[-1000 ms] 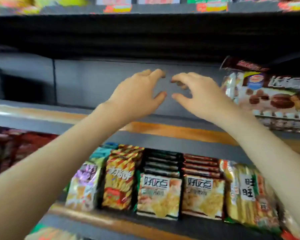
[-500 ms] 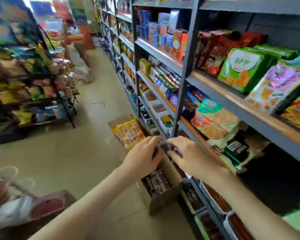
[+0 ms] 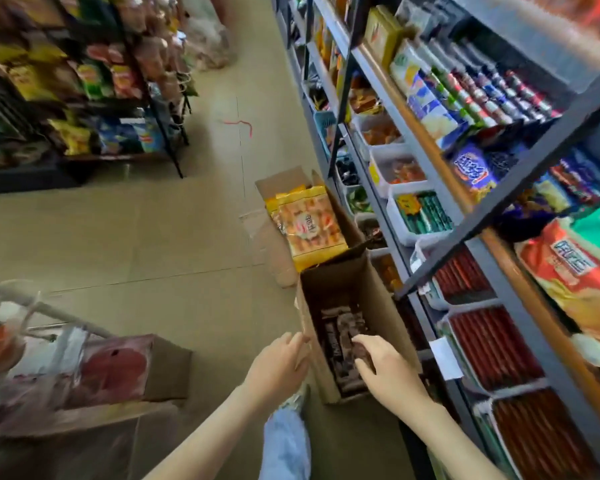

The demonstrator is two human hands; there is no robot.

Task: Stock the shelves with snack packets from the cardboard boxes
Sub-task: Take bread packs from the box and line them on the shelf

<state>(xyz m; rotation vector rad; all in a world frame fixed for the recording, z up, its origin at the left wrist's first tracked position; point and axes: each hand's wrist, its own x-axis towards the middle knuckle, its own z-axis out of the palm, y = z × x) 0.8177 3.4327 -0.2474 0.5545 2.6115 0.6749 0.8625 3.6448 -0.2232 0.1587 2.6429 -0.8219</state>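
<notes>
An open cardboard box (image 3: pixel 388 306) stands on the floor against the shelving and holds several dark brown snack packets (image 3: pixel 340 334). My right hand (image 3: pixel 388 372) is down inside the box, thumb and fingers curled round one brown packet at the near end. My left hand (image 3: pixel 278 365) is just outside the box, its fingertips touching the rim of the left wall, holding nothing. Behind it a second cardboard box (image 3: pixel 274 185) holds yellow snack packets (image 3: pixel 309 226). The shelves (image 3: pixel 513 285) on the right carry packets and white trays of red sticks.
Another shelf unit (image 3: pixel 160 133) full of bags stands across the aisle at the left. A low cardboard box (image 3: pixel 168 368) with reddish bags sits at the lower left beside a wire rack. My jeans leg (image 3: pixel 284 441) is between my arms. Beige floor lies between.
My view swung from the shelf down to the aisle floor. Both hands dropped from the shelf to the box; the right hand went in onto the brown packets, the left to the rim.
</notes>
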